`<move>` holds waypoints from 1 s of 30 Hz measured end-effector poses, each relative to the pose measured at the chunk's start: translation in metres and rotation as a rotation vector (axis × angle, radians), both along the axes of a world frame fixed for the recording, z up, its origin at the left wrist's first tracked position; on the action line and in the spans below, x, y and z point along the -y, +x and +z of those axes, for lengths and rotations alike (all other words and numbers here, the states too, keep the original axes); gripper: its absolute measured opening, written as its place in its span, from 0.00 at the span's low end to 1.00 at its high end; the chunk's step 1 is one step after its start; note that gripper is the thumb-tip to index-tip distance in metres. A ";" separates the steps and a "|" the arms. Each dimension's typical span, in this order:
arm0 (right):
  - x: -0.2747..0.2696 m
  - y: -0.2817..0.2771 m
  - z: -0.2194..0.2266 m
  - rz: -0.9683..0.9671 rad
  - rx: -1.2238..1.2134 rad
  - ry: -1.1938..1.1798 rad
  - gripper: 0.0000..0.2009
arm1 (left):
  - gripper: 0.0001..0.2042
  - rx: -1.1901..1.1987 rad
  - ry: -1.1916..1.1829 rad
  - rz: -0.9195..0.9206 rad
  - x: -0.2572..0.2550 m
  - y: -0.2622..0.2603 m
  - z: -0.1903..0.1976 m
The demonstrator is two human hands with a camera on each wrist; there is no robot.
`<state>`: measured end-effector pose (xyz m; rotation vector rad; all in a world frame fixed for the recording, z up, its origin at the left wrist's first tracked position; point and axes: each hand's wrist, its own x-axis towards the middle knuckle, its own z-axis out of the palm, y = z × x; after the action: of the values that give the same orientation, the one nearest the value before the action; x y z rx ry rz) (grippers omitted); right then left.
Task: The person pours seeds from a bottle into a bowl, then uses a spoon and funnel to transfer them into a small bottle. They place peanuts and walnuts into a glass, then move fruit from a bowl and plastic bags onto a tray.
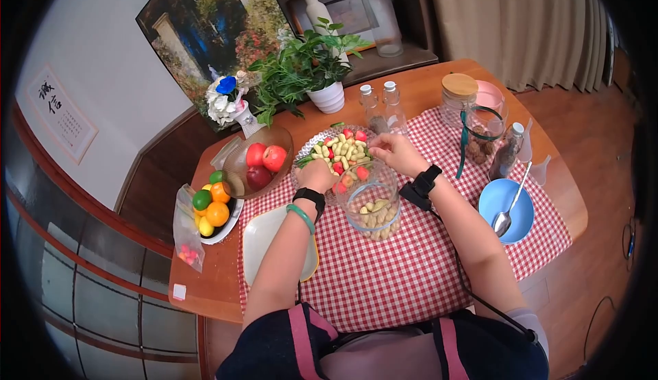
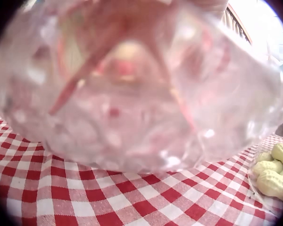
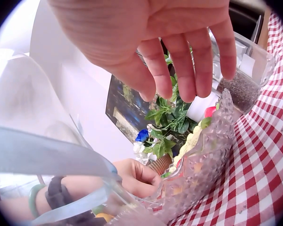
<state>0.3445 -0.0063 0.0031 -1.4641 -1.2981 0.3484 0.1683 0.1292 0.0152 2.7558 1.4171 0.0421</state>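
Note:
A cut-glass bowl (image 3: 212, 155) holds a heap of peanuts (image 1: 346, 152) mixed with red and green pieces. At its near left rim is my left hand (image 1: 317, 176), the fingers bent down into the contents. I cannot tell whether the fingertips hold anything. My right hand (image 1: 399, 153) hovers by the right rim; in the right wrist view its fingers (image 3: 181, 66) hang loosely extended with nothing between them. Between my forearms stands a clear jar (image 1: 351, 208) with peanuts in its bottom. The left wrist view is mostly filled by the blurred glass bowl (image 2: 132, 155).
A white tray (image 1: 260, 239) lies left of the jar. Fruit sits in a brown bowl (image 1: 236, 174) and on a plate (image 1: 236, 217). To the right are a blue bowl (image 1: 524, 208) with a spoon (image 1: 504, 222) and a ribboned jar (image 1: 449, 114). Small bottles (image 1: 394, 116) and a plant (image 1: 301, 71) stand behind.

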 end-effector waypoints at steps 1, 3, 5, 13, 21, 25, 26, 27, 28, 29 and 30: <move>-0.001 0.001 -0.002 0.012 0.005 0.007 0.08 | 0.20 0.011 0.010 0.006 0.001 0.000 0.000; -0.005 0.003 -0.009 0.033 0.014 0.022 0.08 | 0.18 0.050 0.016 0.010 0.002 -0.003 0.001; -0.006 0.002 -0.012 0.006 0.056 0.023 0.08 | 0.16 0.148 0.005 -0.010 0.005 -0.007 0.007; -0.010 -0.002 -0.022 -0.039 0.248 0.001 0.09 | 0.12 0.804 -0.297 -0.313 0.053 -0.054 0.073; -0.007 -0.014 -0.019 -0.108 0.373 0.035 0.11 | 0.12 0.815 -0.139 -0.393 0.096 -0.068 0.082; -0.015 -0.008 -0.032 -0.040 0.519 0.152 0.11 | 0.08 0.836 -0.063 -0.373 0.098 -0.085 0.057; -0.018 -0.007 -0.035 -0.038 0.515 0.141 0.11 | 0.07 0.807 -0.058 -0.369 0.102 -0.091 0.055; -0.020 -0.006 -0.039 -0.032 0.509 0.127 0.12 | 0.06 0.778 -0.056 -0.362 0.107 -0.097 0.051; -0.020 -0.007 -0.040 -0.026 0.503 0.112 0.12 | 0.07 0.710 0.004 -0.380 0.112 -0.105 0.047; -0.021 -0.007 -0.041 -0.032 0.522 0.088 0.12 | 0.07 0.649 -0.008 -0.399 0.115 -0.112 0.042; -0.020 -0.007 -0.041 -0.039 0.539 0.065 0.12 | 0.07 0.585 -0.020 -0.421 0.117 -0.119 0.039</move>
<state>0.3377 0.0141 -0.0375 -1.5841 -1.6811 -0.1280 0.0488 0.0126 0.0542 2.6312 0.6818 0.7370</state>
